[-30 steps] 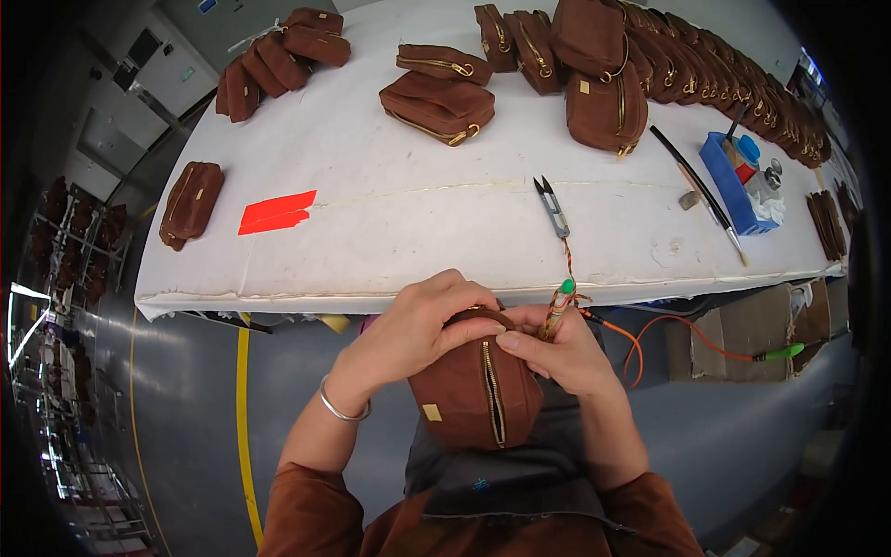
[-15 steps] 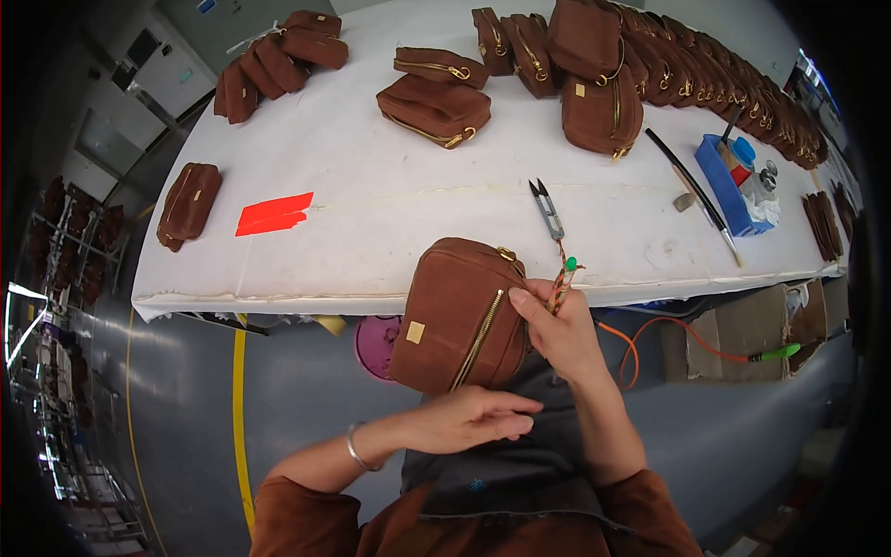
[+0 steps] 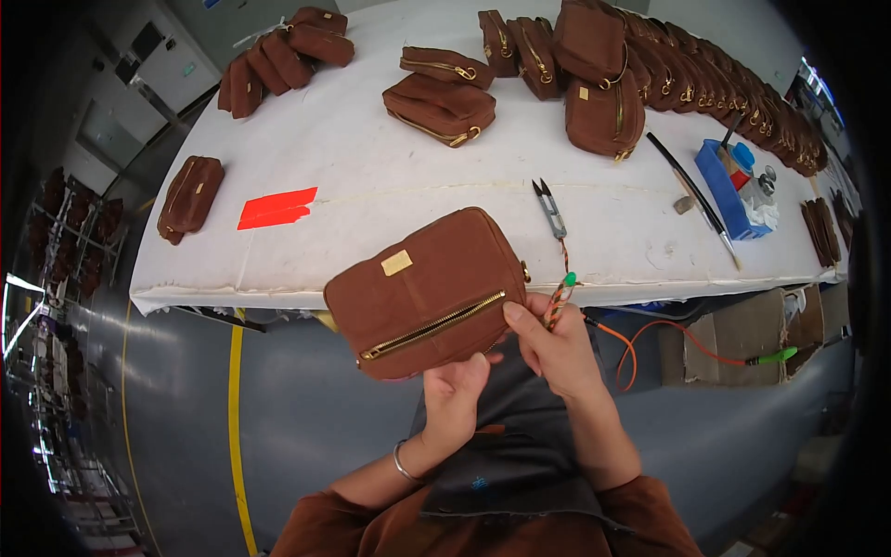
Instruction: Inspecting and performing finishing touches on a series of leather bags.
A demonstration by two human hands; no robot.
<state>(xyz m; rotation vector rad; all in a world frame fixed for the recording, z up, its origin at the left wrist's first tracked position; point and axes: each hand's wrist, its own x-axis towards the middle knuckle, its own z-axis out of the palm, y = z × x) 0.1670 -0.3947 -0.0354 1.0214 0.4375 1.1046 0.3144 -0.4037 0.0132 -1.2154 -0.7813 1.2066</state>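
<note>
Over the table's near edge I hold a brown zip bag [image 3: 418,278], tilted, its front facing up. It has a small gold patch and a gold zip that gapes slightly along the front pocket. My right hand [image 3: 557,348] pinches its right end, thumb on the front near the zip's end. A striped cord with a green tip [image 3: 561,299] stands beside that hand's fingers. My left hand [image 3: 455,395] is curled at the bag's lower edge, some fingers hidden behind it. Just beyond the bag, thread snips [image 3: 549,209] lie with blades parted, tied to the cord.
On the white table [image 3: 343,218], several brown bags [image 3: 441,110] lie along the back, with a long row [image 3: 715,84] at right. A blue bin [image 3: 729,190] with bottles and a brush [image 3: 691,195] are right. Below are a cardboard box [image 3: 733,343] and orange hose [image 3: 640,330].
The bag has turned from steeply upright to more sideways, its patch swinging up and left. My left hand has moved from below the bag to its lower edge and curled. My right hand keeps its pinch.
</note>
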